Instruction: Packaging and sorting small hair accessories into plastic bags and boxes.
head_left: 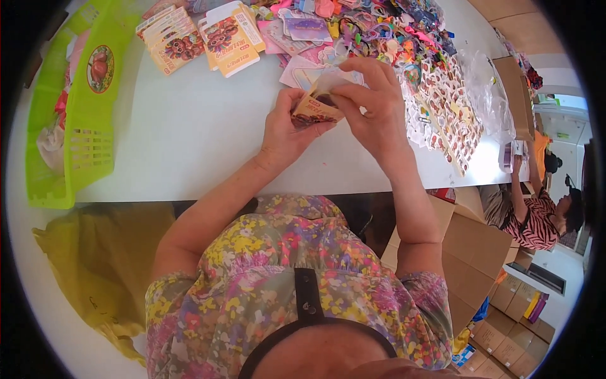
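Note:
My left hand [283, 131] is wrapped round a small cream printed carton [313, 112], tilted above the white table in front of me. The carton's top stands open, with a pale flap raised. My right hand [379, 110] pinches at that open end with thumb and forefinger, its other fingers curled above. Whether anything lies inside the carton cannot be made out. Beyond my hands, to the left, several flat cartons [177, 50] of the same print overlap in a row. Beside them lies a small stack of cartons [232, 47] with a white flap showing.
A green plastic basket [95, 148] stands at the left table edge. Pink and purple cards [303, 31], a heap of colourful trinkets [391, 28] and many small stickers [445, 107] cover the far right. Clear plastic [486, 88] lies beyond. Cardboard boxes [470, 252] and another person [536, 218] are at right.

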The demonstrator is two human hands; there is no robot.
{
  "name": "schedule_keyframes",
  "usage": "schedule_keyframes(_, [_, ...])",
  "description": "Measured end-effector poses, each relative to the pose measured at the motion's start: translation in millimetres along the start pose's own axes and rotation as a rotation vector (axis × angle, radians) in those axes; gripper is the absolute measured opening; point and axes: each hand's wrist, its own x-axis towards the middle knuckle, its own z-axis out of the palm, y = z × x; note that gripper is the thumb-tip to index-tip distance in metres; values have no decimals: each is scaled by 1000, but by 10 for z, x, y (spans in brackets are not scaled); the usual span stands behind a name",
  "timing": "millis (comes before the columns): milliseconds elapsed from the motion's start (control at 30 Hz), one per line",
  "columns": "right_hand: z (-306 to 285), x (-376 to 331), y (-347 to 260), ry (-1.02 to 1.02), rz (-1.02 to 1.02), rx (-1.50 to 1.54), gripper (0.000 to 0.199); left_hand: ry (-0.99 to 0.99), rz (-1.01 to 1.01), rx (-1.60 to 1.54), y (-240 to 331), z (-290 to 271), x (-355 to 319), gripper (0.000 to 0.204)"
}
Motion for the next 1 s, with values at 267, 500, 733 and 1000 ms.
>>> schedule_keyframes(267, [-91,-73,-7,39,217,560,28,11,-19,-195,12,-12,-3,54])
schedule_keyframes(500, [16,-197,-82,25,100,105,31,-1,2,-202,1,-6,1,54])
schedule_keyframes(733, [-21,-153,-121,136,155,181,24,6,25,-216,-53,0,21,54])
schedule_keyframes(1000, [38,-21,-160,190,155,65,14,5,47,-103,-67,-11,14,54])
